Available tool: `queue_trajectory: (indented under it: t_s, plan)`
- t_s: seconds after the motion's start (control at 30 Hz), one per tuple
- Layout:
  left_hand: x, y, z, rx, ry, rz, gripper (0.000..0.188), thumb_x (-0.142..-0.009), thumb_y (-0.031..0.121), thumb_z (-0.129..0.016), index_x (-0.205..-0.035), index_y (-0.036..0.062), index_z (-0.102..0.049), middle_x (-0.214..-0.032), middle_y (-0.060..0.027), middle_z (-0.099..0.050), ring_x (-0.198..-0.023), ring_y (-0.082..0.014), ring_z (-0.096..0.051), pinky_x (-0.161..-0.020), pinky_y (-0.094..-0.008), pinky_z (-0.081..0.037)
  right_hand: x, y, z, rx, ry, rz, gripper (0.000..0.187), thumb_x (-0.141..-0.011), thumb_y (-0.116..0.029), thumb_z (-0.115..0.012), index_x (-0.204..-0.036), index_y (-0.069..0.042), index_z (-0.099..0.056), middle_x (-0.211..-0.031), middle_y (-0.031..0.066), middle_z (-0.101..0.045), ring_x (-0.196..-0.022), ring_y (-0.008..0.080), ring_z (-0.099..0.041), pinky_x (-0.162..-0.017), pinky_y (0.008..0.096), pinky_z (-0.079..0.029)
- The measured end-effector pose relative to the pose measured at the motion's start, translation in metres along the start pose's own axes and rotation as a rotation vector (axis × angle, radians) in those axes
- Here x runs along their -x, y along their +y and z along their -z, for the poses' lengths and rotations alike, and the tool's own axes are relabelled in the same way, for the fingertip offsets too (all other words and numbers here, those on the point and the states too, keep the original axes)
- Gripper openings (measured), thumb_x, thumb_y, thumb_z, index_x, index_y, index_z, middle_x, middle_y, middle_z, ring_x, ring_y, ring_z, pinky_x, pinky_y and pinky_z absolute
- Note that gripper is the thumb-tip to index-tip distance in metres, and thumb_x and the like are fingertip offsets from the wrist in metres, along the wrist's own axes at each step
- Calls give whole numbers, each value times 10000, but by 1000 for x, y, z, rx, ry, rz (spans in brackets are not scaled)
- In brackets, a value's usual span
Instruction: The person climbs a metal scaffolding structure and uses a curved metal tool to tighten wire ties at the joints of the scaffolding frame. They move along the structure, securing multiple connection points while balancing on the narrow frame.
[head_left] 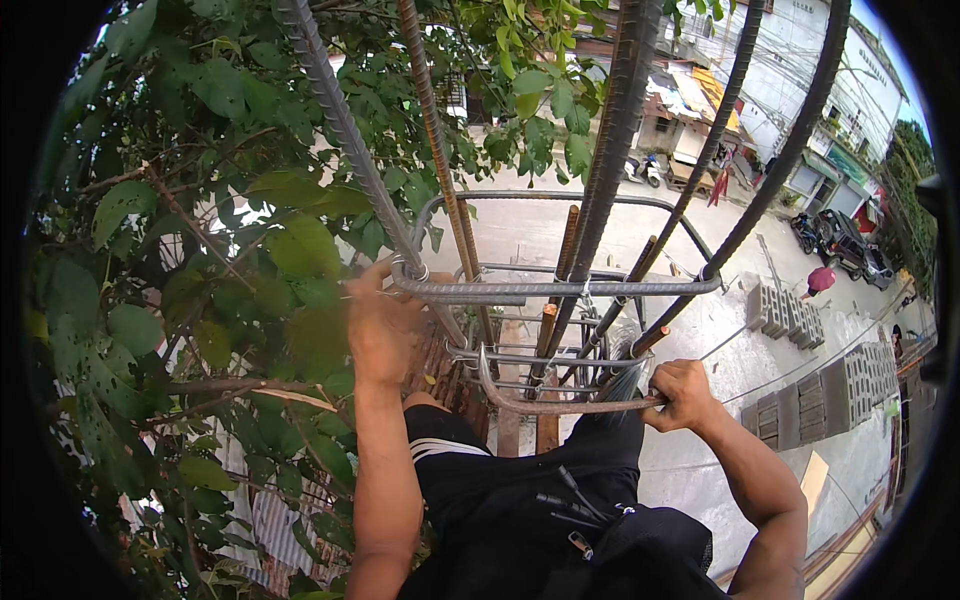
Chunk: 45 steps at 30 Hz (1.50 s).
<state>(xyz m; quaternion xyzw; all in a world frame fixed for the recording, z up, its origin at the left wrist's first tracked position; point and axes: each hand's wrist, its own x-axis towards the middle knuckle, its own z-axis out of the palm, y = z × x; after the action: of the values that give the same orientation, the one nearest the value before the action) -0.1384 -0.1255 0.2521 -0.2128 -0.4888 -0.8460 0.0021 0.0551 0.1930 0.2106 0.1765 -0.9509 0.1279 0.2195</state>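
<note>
A column cage of upright ribbed steel bars (345, 130) rises in front of me, ringed by rectangular steel stirrups. At the near left corner of the upper stirrup (560, 289) is my left hand (385, 325). Motion smears it, and whether its fingers hold anything is unclear. Lower down, my right hand (685, 392) is closed around the right end of a bent, rusty steel bar (570, 407). This bar runs across the near side of the cage and curls upward at its left end. Thin tie wire (588, 287) wraps some of the crossings.
Leafy branches (240, 90) crowd the left side, close to my left arm. Far below lies a concrete street (700, 470) with stacked hollow blocks (830, 395), a pink umbrella (821, 279) and parked vehicles (845, 240). Corrugated roofing (285, 515) shows beneath the leaves.
</note>
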Motion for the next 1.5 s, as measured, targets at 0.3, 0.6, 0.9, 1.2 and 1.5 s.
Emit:
queue_trajectory:
  t_s: [0.3, 0.6, 0.9, 1.2, 1.5]
  plan:
    - [-19, -3, 1, 554, -98, 292, 493, -918, 420, -492, -1105, -33, -543, -899, -159, -637, -902, -264, -604, -848, -420, -456, 89, -28, -43, -331, 325, -318, 297, -613, -213, -689, -621, -50, -441, -535, 81, -423, -450, 270, -471, -425, 352, -376]
    - [-17, -11, -2, 443, 51, 307, 362, -932, 376, -489, -1076, 48, -540, -870, -91, -592, -841, -219, -540, -775, -371, -428, 78, -43, -47, -690, 668, -583, 422, -778, -365, -657, -614, -65, -411, -569, 43, -450, -492, 156, -432, -462, 290, -311]
    - [13, -47, -32, -359, 364, -430, 647, -957, 474, -390, -1295, -78, -392, -1153, -176, -526, -983, -220, -545, -861, -350, -432, 58, -44, -25, -980, 814, -696, 381, -747, -247, -700, -641, -83, -373, -602, 45, -435, -488, 106, -399, -458, 237, -316]
    - [15, -47, -35, -915, 408, -574, 608, -951, 458, -416, -1241, -74, -466, -1085, -175, -554, -974, -224, -543, -826, -323, -436, 61, -49, -16, -992, 805, -768, 353, -772, -201, -690, -648, -82, -381, -587, 42, -450, -451, 89, -399, -421, 219, -309]
    - [9, -67, -60, -625, 564, -576, 788, -888, 614, -415, -1227, -98, -417, -1091, -226, -509, -977, -269, -525, -858, -372, -431, 112, -35, -26, -1006, 824, -910, 333, -833, -221, -643, -659, -83, -396, -543, -8, -415, -446, 70, -374, -421, 223, -302]
